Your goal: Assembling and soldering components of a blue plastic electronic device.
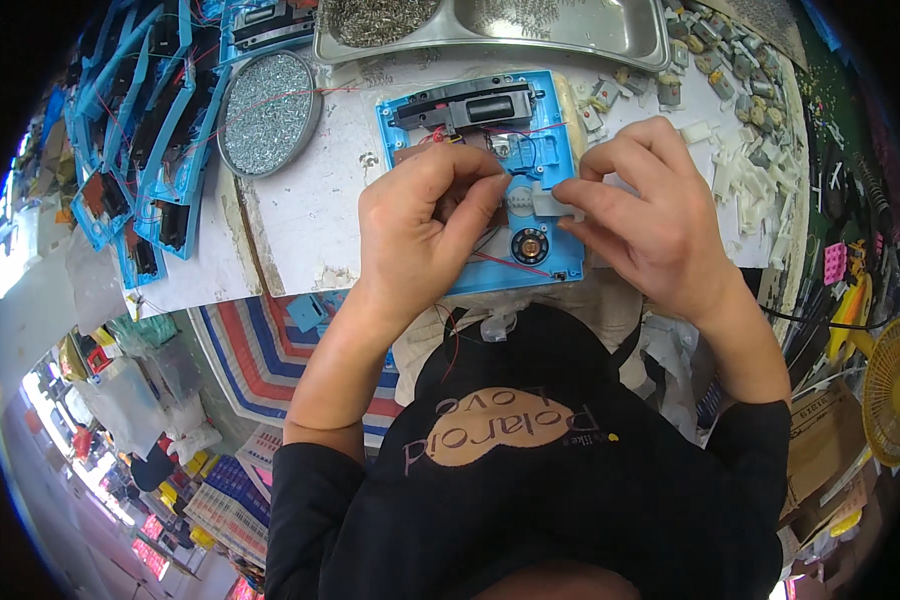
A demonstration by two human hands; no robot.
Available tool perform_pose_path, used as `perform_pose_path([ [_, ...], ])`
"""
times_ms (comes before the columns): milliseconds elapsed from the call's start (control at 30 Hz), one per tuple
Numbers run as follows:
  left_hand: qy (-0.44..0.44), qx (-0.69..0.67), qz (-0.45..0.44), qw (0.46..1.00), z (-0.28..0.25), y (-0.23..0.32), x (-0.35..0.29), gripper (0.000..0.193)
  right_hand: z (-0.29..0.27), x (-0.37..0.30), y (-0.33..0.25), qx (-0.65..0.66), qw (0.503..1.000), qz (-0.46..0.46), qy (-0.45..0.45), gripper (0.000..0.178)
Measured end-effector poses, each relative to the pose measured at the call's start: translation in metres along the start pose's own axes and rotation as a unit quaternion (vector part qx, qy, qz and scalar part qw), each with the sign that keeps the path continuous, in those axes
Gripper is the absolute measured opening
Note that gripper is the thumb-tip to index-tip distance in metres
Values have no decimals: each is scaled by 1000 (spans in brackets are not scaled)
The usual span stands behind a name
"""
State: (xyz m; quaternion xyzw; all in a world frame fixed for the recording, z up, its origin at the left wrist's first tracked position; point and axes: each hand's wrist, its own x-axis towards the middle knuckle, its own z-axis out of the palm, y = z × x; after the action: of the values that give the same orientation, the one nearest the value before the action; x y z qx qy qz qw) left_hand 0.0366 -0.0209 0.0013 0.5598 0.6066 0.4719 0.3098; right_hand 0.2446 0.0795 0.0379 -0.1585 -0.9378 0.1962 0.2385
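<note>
A blue plastic casing [485, 278] lies open on the table in front of me, its inside facing up. Along its far side runs a black plastic unit [470, 108]. A small round speaker [529, 246] sits at its near right, with thin red wires around it. My right hand [660, 215] pinches a whitish plastic part [547, 201] between thumb and fingers, at the casing's right middle. Over the casing's left half is my left hand [422, 215], thumb and forefinger pressed together beside that part. What its fingertips hold, if anything, is hidden.
Left of the casing stands a round tray of small screws [266, 112]. A metal compartment tray [560, 35] with small metal pieces lies at the far edge. Small motors [715, 70] and white plastic parts [745, 190] are heaped right. More blue casings [170, 150] stack at far left.
</note>
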Motion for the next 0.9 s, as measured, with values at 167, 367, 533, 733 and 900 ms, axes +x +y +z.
perform_pose_path([
  [167, -9, -15, 6, 1000, 1, -2, 1, 7, 5, 7, 9, 56, 998, -11, -13, 36],
  [367, -4, -57, -24, 998, 4, -5, 0, 8, 36, -24, 29, 178, 980, 61, 59, 34],
  [533, -10, -38, -8, 999, 3, -8, -3, 8, 42, -22, 26, 160, 986, 24, 32, 34],
  [733, -13, -24, -19, 999, 3, -8, -5, 8, 37, -16, 6, 103, 988, 113, 14, 22],
  [900, -14, -24, -17, 999, 3, -6, -5, 8, 34, -17, 3, 145, 974, 171, -10, 19],
])
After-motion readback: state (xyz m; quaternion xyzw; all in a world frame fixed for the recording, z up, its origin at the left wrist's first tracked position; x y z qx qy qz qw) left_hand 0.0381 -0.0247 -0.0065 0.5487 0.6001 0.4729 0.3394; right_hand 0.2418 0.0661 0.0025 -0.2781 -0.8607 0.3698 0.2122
